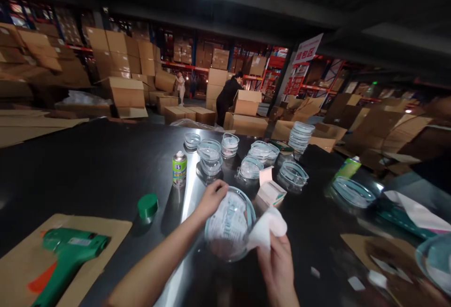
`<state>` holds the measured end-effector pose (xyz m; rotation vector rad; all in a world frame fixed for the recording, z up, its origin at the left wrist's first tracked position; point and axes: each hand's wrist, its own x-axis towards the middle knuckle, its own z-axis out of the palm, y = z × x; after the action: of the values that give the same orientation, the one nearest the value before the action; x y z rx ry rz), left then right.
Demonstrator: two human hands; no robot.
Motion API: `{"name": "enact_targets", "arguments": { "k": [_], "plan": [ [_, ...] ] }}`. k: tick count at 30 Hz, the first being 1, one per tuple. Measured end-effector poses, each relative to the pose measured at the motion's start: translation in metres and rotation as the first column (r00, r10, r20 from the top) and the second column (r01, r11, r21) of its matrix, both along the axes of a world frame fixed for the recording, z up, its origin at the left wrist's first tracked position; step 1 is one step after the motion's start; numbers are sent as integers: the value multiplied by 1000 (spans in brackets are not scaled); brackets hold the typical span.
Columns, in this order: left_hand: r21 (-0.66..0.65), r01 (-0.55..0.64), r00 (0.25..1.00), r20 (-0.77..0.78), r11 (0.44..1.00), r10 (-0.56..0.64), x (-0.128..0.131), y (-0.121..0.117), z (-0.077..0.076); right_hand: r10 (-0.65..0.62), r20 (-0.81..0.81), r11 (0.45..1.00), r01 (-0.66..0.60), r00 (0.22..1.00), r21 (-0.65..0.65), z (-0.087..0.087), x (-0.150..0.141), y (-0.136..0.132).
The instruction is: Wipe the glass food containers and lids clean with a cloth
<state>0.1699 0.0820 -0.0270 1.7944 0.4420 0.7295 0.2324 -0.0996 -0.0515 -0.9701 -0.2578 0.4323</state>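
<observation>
1. Your left hand (213, 197) clasps the glass container (228, 229) by its rim, before you at the table (95, 171).
2. Your right hand (278, 260) pinches soft white cloth (265, 228).
3. Glass likely feels stiff, slippery, breakable; support opposite rims.

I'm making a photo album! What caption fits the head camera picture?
Left hand at a round clear container, right hand holding a white wipe, green glue gun lying on cardboard.

The cloth (265, 230) is white, the container (229, 249) clear with a pale-blue rim (251, 206), the tabletop (105, 171) black.
</observation>
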Motion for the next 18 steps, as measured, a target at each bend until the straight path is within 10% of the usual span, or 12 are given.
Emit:
{"name": "enact_targets", "arguments": {
  "k": [6,12,18],
  "plan": [
    [-71,4,982,187,997,10,-24,-11,54,-39,-81,985,52,996,166,48,4,2],
    [-166,34,965,264,986,11,-42,-11,62,149,150,943,-186,977,275,70,-4,3],
    [-82,99,949,307,992,-70,-48,-3,67,118,217,967,-162,969,195,73,-2,1]
  ]
}}
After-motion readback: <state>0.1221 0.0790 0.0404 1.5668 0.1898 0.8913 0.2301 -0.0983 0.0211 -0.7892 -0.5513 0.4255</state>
